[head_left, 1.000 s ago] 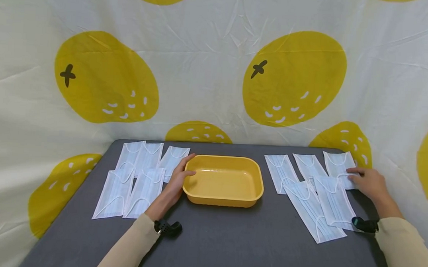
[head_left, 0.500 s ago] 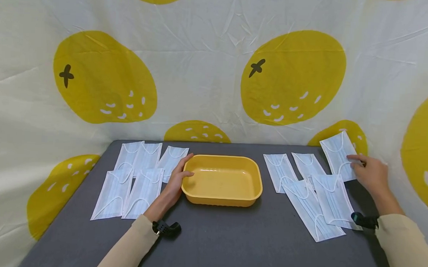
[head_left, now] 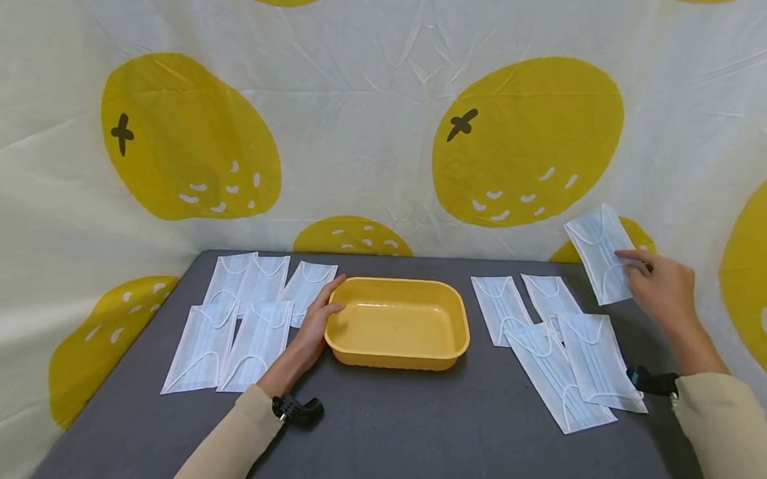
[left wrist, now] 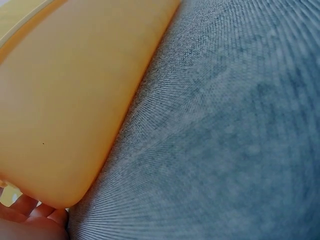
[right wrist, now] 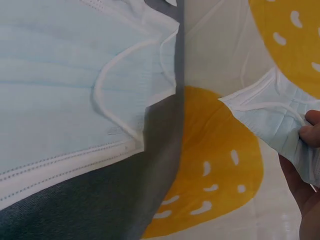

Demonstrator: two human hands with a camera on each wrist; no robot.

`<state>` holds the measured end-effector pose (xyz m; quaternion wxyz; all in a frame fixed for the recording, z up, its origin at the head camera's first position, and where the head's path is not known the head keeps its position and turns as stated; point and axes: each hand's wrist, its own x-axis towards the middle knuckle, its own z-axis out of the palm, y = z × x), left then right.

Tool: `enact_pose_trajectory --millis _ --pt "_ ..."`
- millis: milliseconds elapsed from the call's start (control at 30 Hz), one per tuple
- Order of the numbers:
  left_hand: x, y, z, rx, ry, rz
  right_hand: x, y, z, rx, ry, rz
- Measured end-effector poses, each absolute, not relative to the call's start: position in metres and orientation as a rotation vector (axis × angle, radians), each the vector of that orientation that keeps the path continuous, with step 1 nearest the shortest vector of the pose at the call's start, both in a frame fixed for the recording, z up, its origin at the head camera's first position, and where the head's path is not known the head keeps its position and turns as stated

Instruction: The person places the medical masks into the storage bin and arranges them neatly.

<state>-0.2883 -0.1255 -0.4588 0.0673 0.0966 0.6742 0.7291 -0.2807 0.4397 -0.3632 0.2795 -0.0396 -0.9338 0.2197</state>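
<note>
Yellow plastic tray (head_left: 397, 326) sits mid-counter, upright, inner floor fully visible with a glare streak across it. Left grip (head_left: 318, 319) holds the tray's left end, thumb over the rim; left wrist view shows fingers against the outside of one corner. Right grip (head_left: 664, 287) pinches one pale blue mask (head_left: 594, 245) between thumb and fingers, lifted and tilted in front of the fruit-print cloth (head_left: 363, 124), well right of the tray. Four masks (head_left: 560, 376) lie right of the tray on the dark counter (head_left: 400, 440), some overlapping, white ear loops up. Five more masks (head_left: 257, 345) lie on the tray's left, also partly overlapping. Dark wrist devices (head_left: 299, 409) on both wrists, beige sleeves (head_left: 240, 433).
</note>
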Motion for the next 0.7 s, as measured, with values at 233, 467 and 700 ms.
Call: enact_pose_trajectory --millis 233,467,700 --pt "-0.28 -0.127 -0.445 0.304 1.959 2.206 -0.279 0.419 -0.346 -0.032 -2.463 0.592" --pt "-0.287 -0.127 -0.459 0.267 2.031 2.206 -0.283 0.39 -0.338 0.126 -2.33 0.6" --pt "-0.289 -0.126 -0.464 0.302 2.075 2.2 -0.283 0.363 -0.33 0.136 -2.364 0.693"
